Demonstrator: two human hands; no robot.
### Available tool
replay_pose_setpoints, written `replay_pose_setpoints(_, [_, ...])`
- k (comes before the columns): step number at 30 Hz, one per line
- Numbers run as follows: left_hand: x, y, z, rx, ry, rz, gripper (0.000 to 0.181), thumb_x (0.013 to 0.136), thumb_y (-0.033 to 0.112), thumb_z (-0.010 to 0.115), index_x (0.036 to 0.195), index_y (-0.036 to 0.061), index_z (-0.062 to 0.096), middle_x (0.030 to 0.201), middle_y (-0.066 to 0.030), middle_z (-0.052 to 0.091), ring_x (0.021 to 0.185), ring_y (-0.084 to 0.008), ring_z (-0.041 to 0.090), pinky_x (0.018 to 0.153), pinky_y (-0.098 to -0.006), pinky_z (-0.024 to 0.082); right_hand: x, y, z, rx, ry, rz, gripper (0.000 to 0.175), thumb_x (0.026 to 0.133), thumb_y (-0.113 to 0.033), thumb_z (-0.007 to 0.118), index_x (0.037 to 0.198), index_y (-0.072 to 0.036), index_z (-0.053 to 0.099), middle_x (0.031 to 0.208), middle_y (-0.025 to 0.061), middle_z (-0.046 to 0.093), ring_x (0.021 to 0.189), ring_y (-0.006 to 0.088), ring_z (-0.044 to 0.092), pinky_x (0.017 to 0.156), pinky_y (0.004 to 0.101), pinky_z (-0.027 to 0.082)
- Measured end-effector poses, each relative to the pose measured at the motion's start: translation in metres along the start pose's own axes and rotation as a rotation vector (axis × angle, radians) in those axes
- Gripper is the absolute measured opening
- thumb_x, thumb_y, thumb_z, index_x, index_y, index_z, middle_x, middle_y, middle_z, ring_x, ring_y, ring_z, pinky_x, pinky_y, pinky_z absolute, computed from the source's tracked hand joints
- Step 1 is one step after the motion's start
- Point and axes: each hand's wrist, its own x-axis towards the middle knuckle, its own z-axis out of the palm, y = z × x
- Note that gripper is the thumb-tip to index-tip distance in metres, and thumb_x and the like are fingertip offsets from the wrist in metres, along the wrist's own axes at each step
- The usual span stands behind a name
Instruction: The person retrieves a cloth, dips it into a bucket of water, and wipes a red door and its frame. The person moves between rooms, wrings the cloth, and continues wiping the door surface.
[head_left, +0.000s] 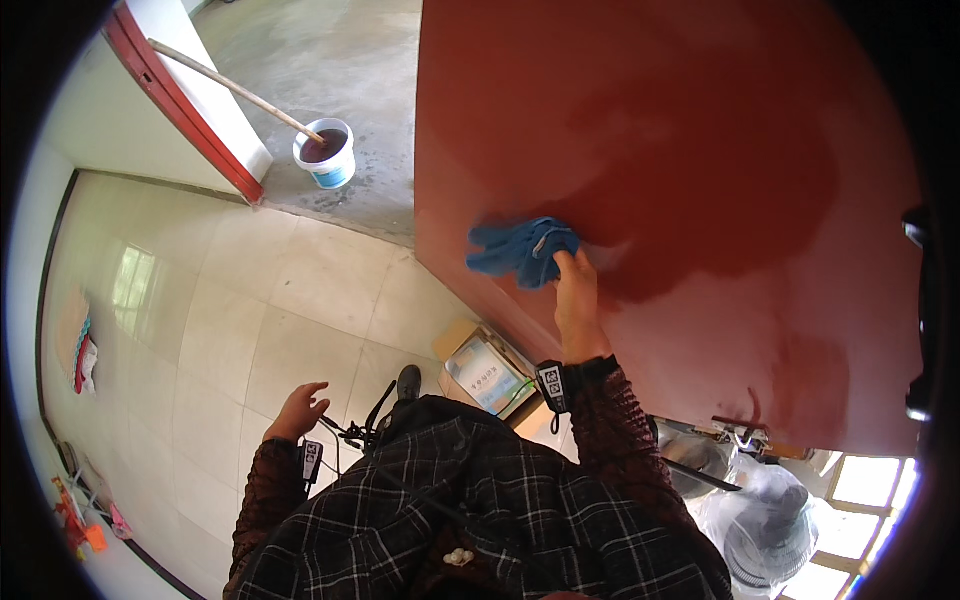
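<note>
A bunched blue cloth (521, 251) with a small pale tag is pinched in my right hand (577, 300). It lies against the broad face of a red door panel (487, 97). Darker, wet-looking patches spread over the red surface to the right of the cloth. My left hand (298, 411) hangs low at my side above the tiled floor, fingers apart and holding nothing. Each wrist carries a strapped-on device with a printed code.
Beyond the doorway stands a white bucket (336, 166) of dark liquid with a wooden pole (232, 86) leaning in it against the red door frame (161, 90). Near my feet sits an open cardboard box (480, 375). A plastic-wrapped fan (765, 525) is at lower right.
</note>
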Motion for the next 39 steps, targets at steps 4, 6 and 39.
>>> replay_pose_setpoints(4, [0.024,0.078,-0.011,-0.015,-0.057,0.220,0.042,0.094,0.019,0.068,0.135,0.0090,0.061,0.131,-0.0189,0.062,0.111,-0.0315,0.066,0.094,-0.0379,0.055,-0.027,-0.012,-0.012,-0.221,0.005,-0.081,0.017,0.099,-0.020,0.064,0.101,-0.005,0.072,0.085,-0.0010,0.066,0.079,0.0091,0.060,0.074,0.0250,0.048])
replay_pose_setpoints(6, [0.037,0.131,-0.017,-0.003,-0.083,0.345,0.043,0.095,0.017,0.068,0.136,0.0087,0.060,0.127,-0.0167,0.065,0.111,-0.0282,0.067,0.095,-0.0374,0.054,-0.035,-0.022,-0.012,-0.253,0.014,-0.016,0.026,0.101,-0.027,0.063,0.104,-0.002,0.071,0.087,-0.0022,0.065,0.082,0.0069,0.058,0.073,0.0240,0.048])
replay_pose_setpoints(39, [0.014,0.319,0.063,-0.327,-0.447,0.406,0.056,0.104,0.053,0.049,0.118,0.0005,0.064,0.096,-0.0028,0.066,0.091,-0.0113,0.056,0.082,-0.0244,0.046,-0.119,0.029,-0.033,-0.342,-0.515,0.271,0.050,0.098,-0.043,0.064,0.124,0.000,0.064,0.108,0.0113,0.067,0.096,0.0172,0.059,0.085,0.0340,0.049])
